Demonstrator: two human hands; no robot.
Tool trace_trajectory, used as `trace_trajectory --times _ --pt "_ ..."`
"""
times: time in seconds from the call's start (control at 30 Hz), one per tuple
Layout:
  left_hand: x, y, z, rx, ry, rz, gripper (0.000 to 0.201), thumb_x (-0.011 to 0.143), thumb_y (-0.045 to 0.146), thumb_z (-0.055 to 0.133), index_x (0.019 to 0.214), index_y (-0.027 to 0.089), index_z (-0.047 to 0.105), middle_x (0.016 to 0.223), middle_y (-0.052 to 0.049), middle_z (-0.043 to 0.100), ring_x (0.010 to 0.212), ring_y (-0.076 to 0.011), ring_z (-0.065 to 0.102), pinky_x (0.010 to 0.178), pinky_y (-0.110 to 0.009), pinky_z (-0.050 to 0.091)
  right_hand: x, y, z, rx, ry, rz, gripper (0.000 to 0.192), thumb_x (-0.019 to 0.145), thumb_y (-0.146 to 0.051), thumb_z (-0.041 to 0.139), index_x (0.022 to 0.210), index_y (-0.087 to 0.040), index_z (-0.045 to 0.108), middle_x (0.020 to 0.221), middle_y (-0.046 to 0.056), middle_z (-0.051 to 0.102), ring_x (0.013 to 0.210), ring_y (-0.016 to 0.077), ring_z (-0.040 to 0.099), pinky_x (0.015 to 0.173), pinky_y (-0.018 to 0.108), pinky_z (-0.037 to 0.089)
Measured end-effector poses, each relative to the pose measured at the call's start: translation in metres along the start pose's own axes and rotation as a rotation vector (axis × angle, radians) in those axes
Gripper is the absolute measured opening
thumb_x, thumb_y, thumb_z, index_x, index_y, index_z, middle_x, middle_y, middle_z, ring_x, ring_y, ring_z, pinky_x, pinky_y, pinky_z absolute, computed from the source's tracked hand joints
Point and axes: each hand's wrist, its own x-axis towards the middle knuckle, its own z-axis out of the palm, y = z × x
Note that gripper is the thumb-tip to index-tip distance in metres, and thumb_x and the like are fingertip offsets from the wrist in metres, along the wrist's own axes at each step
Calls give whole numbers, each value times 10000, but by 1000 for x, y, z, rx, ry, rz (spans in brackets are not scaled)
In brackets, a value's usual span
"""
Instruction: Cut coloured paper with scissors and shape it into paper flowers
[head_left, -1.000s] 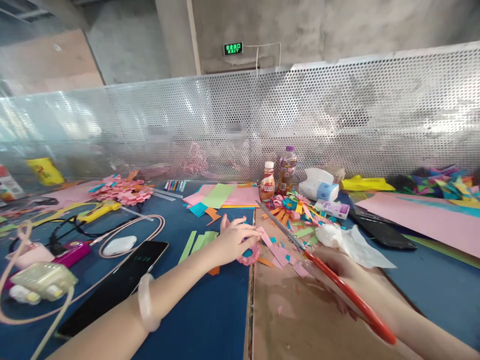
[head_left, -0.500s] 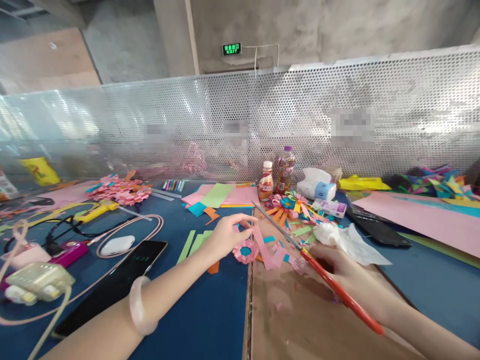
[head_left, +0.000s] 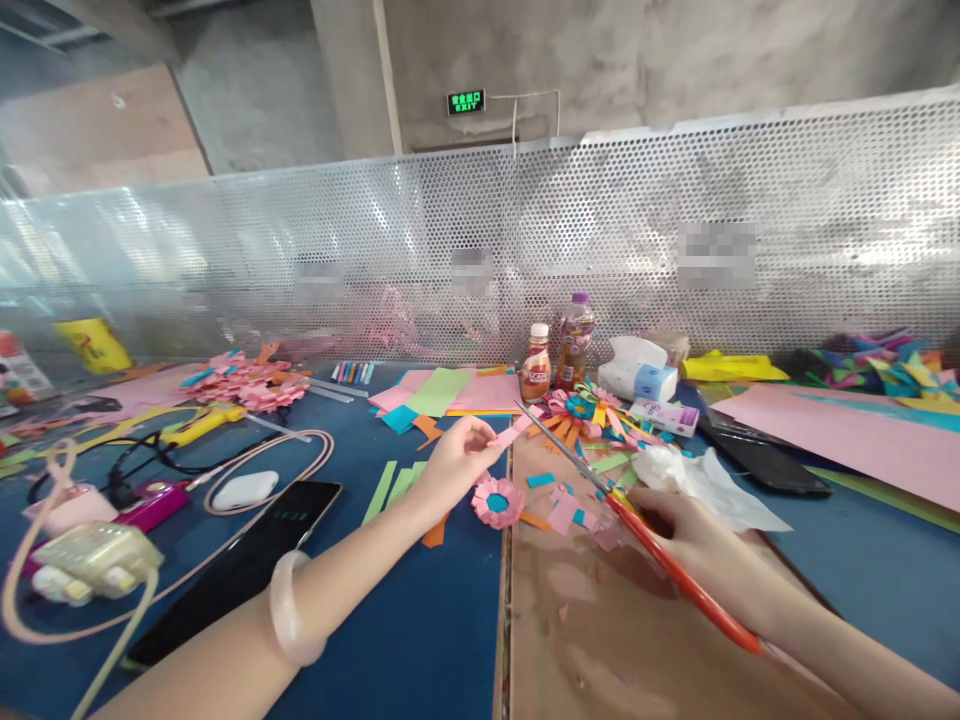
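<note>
Head view: left hand [head_left: 450,462] pinches a pink strip [head_left: 507,436]; right hand [head_left: 694,545] grips scissors [head_left: 637,525] over a littered blue table [head_left: 420,640]

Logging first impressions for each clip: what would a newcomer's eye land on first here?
Probably the red-handled scissors in the right hand, blades pointing up toward the pink strip pinched by the left hand at the centre. Just below lies a pink paper flower on the blue table, amid coloured scraps. Two bottles stand behind, before the perforated metal screen.
</note>
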Motion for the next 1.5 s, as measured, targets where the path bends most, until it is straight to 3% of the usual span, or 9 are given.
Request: trace_trajectory --times 0.1,0.3,0.5,0.9,1.17,1.5 --pt "0 4 1 -77 38 -72 134 723 269 592 772 165 522 772 -13 585 770 -142 585 699 -256 438 1 1 0 -1 7 20 342 836 -440 394 664 -169 511 650 -15 513 600 117 427 481 211 288" --pt "1 9 1 -345 48 -174 389 685 227 627 1068 185 573 762 -5 611 719 -121 590 706 -255 456 2 2 1 -13 4 5 329 841 -417 376 668 -171 510 660 -12 522 618 124 438 501 214 303" --pt "-1 12 2 -372 95 -339 203 634 250 688 793 140 629 741 -42 634 688 -126 601 639 -235 473 1 0 0 15 6 -1 360 830 -466 395 656 -173 509 649 -15 518 601 122 436 480 213 288" --pt "-1 8 4 -378 84 -357 190 666 267 656 803 156 587 790 -48 652 699 -113 614 627 -212 466 1 1 1 -16 53 5 347 781 -470 456 655 -164 561 623 -9 557 571 124 445 494 224 306" --pt "-3 2 4 -373 17 -276 345 693 247 617 1033 201 584 787 -43 661 684 -128 617 652 -241 477 0 -1 2 -78 120 -4 243 721 -393 531 615 -177 557 611 5 579 575 134 462 513 228 310" --pt "-8 12 7 -390 -78 -259 442 695 199 611 1133 175 554 769 -41 637 705 -126 594 651 -241 468 2 4 7 -215 131 -58 310 726 -472 523 621 -182 561 611 11 566 580 140 463 519 243 288"
